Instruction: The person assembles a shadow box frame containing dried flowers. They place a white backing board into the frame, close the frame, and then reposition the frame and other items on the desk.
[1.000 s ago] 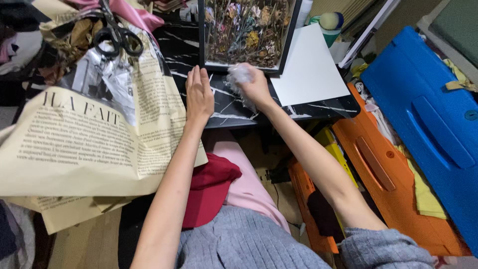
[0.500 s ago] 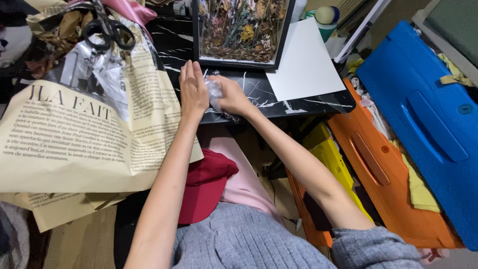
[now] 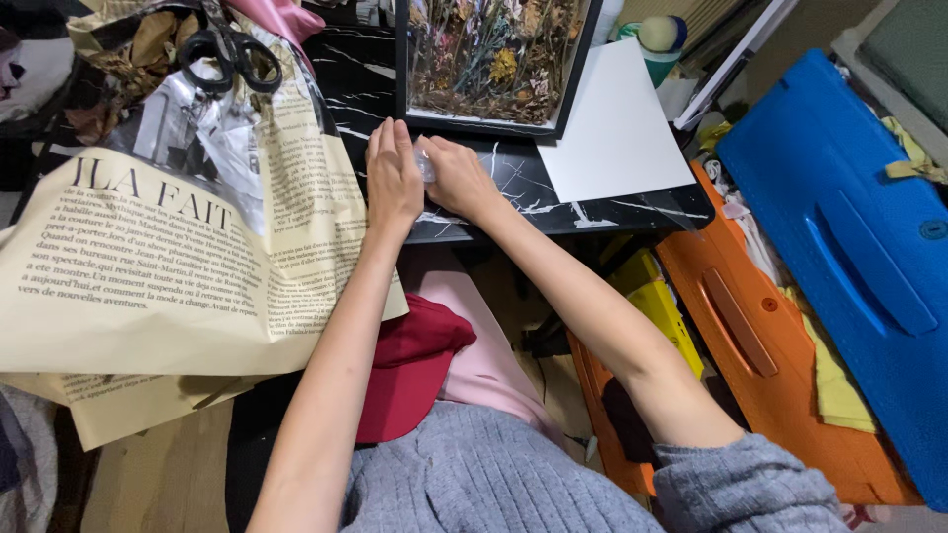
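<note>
The biggest thing before me is the newsprint wrapping paper (image 3: 188,257), cream with dark lettering and a grey photograph, spread over the left side and drooping off the table edge toward my lap. To my right, well apart from my hands, a blue case (image 3: 849,247) leans beside an orange case (image 3: 750,336), with something yellow (image 3: 664,306) wedged between the orange one and the table. The black marble-patterned table (image 3: 553,202) runs across the top, and on it stands a black frame of dried flowers (image 3: 494,59), just beyond my fingers, with a white sheet of paper (image 3: 612,123) lying beside it to the right. A red cap (image 3: 410,365) rests on my lap over pink cloth (image 3: 484,355). Black scissors (image 3: 229,47) lie on the upper part of the newsprint, well left of my hands. My left hand (image 3: 393,178) rests near the table's front edge, fingers straight and close together, pressed against the right hand. My right hand (image 3: 456,180) is curled loosely, its fingers gripping a small crumpled bit of clear film (image 3: 425,163) that sits between both hands, just in front of the frame's lower edge. Whether my left fingers also pinch the film I cannot tell, since they hide that side of it.
</note>
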